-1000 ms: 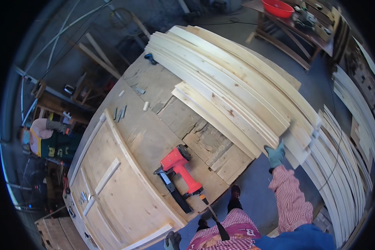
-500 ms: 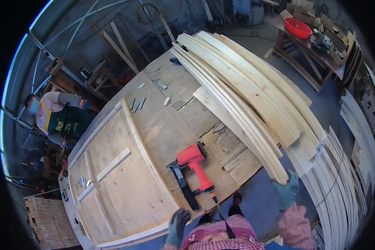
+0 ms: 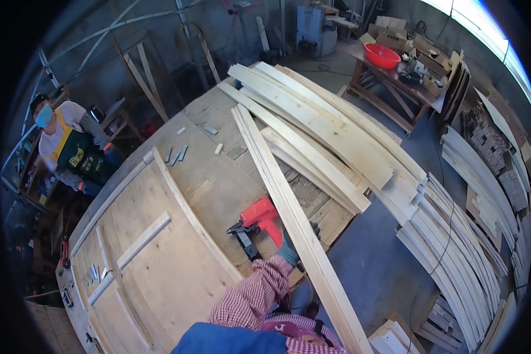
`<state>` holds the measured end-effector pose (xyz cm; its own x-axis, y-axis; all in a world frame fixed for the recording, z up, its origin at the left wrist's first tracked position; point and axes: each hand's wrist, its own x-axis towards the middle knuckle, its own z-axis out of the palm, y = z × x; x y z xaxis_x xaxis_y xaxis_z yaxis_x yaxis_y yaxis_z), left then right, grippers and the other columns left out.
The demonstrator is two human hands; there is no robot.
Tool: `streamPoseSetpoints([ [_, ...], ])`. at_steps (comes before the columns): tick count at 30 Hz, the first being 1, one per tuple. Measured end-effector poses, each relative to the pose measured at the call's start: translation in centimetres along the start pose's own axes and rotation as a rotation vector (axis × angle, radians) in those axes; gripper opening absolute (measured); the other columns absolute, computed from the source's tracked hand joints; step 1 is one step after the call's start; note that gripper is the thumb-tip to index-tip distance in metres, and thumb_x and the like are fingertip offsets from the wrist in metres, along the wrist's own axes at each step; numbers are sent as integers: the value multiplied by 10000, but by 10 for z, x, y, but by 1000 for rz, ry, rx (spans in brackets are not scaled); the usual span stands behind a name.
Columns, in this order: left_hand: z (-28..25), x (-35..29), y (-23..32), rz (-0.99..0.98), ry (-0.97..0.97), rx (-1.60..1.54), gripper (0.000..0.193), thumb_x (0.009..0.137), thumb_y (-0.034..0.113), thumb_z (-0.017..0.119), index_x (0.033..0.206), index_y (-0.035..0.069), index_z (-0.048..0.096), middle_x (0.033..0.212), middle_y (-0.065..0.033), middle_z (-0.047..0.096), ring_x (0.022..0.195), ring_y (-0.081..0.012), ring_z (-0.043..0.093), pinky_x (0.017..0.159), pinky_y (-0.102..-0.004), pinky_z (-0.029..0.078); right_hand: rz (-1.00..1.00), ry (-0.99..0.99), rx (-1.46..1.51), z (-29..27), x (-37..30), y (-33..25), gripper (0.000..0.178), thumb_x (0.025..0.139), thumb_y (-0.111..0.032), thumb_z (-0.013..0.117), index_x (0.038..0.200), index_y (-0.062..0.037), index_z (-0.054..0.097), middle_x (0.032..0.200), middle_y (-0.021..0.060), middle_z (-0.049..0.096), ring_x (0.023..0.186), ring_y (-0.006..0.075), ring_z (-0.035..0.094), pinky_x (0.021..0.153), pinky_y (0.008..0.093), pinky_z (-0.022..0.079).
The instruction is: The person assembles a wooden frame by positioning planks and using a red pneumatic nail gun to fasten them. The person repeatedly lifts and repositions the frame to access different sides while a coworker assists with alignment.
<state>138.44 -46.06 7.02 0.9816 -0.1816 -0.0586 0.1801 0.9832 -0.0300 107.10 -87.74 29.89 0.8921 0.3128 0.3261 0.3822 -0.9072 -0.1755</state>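
The big table (image 3: 203, 190) was crowded, with the framed panel (image 3: 186, 253) at the person's left and the pile of boards (image 3: 330, 133) at the right, so a swing of anything long risked knocking the panel's raised edge or shoving the pile askew. The held boards (image 3: 292, 218), a narrow bundle, slanted between these two, from over the table down past the person's front to the lower edge of the view. Being several, they could have slid apart or tipped if the hold was loose or off balance. The red nail gun (image 3: 258, 212) lay close against their left side in view, where a dip might have bumped it. The left hand (image 3: 288, 253) reached beneath the bundle around its middle, the glove showing at the near edge and what looked like fingertips (image 3: 317, 231) at the far one; it seemed curled around the boards from below, though how tightly could not be told. The right hand was out of sight, its grip unknown.
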Motion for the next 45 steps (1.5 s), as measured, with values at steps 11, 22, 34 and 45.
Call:
streamPoseSetpoints([
  [11,8,-209,-117,293,-287,-330,586,942,463,462,1333,26,472,1331,-182,526,1251,-343,481,1077,-500,362,28,-93,180,-14,-82,76,587,690,-276,772,1194,-30,597,1035,154,630,943,374,602,821,425,523],
  [22,-5,-439,-95,928,-142,-125,561,962,462,367,1287,26,506,1287,-193,549,1235,-355,492,1076,-537,352,130,-583,654,84,-18,111,646,705,-83,767,1298,-43,515,1117,146,594,976,302,594,790,407,532],
  [34,-26,-638,151,1266,684,-355,893,716,866,328,965,53,599,894,-186,628,802,-374,589,770,-523,508,-215,-953,776,222,72,-195,756,693,-90,810,1353,-15,450,1187,133,571,1046,221,572,888,303,495],
  [45,-33,-694,373,1391,754,-199,882,808,699,508,1478,181,261,1520,-97,275,1368,-320,297,1135,-481,268,-50,-734,853,284,200,-471,770,712,-91,787,1367,19,397,1287,126,479,1112,213,515,912,314,472],
])
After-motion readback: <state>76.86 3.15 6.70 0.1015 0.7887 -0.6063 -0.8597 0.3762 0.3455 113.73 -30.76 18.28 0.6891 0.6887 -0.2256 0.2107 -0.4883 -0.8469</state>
